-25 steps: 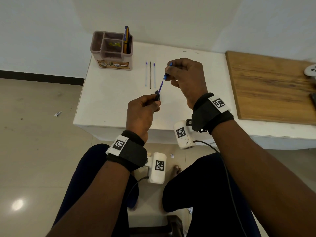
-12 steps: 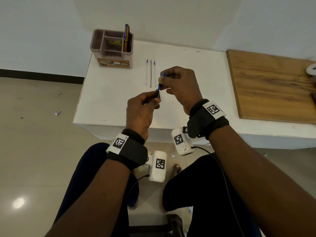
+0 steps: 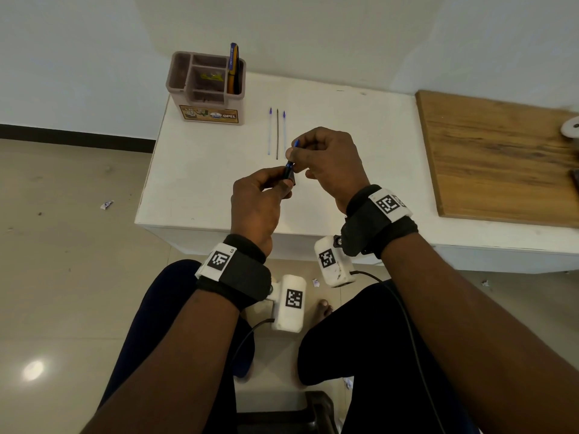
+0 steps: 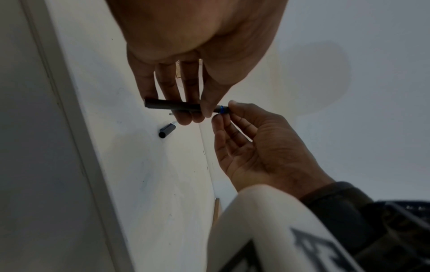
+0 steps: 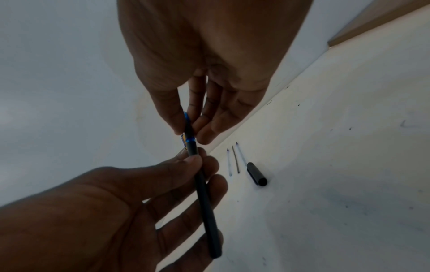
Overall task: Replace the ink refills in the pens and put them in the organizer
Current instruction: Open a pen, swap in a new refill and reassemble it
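Note:
My left hand (image 3: 282, 186) grips a black pen barrel (image 3: 289, 170) over the white table (image 3: 200, 183). My right hand (image 3: 293, 151) pinches the blue refill (image 3: 296, 143) that sticks out of the barrel's upper end. In the right wrist view, thumb and fingers hold the blue refill (image 5: 187, 125) just above the pen barrel (image 5: 204, 193). The black cap (image 5: 256, 174) lies on the table beside three loose refills (image 5: 235, 159). In the head view these refills (image 3: 277, 133) lie just beyond my hands. The brown organizer (image 3: 205, 86) stands at the far left corner with pens (image 3: 233, 67) in its right compartment.
A wooden board (image 3: 501, 158) covers the right part of the table, with a white round object (image 3: 570, 128) at its far edge. The table's front edge runs just above my knees. Scraps of paper lie on the tiled floor (image 3: 106, 204).
My right hand has come down towards my left hand, and the long blue refill has slid into the barrel. Only a short blue end shows now.

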Tool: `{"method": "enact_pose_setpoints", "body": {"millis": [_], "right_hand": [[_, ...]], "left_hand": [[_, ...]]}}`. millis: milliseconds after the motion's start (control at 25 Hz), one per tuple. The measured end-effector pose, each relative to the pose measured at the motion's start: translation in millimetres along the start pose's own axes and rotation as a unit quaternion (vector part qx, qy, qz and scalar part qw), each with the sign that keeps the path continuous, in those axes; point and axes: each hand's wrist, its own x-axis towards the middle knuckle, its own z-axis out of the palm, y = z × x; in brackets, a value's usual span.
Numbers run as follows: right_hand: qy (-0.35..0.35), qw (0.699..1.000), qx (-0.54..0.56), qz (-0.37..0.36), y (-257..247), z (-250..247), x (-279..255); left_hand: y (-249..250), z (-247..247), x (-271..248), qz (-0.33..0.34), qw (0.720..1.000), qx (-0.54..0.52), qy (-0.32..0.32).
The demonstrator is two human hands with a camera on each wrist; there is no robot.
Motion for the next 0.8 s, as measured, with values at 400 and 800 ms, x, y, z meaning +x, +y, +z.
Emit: {"method": "enact_pose_setpoints", "body": {"millis": [400, 800], "right_hand": [[-0.019, 0.997, -0.027, 0.073, -6.1, 0.7, -1.3], [-0.006, 0.999, 0.04, 0.018, 0.4, -1.2, -4.1]], "left_hand": [[-0.1, -0.3, -0.2, 0.007, 1.0, -0.006, -0.003], [0.1, -0.5, 0.6, 0.008, 1.0, -0.007, -0.007]]}}
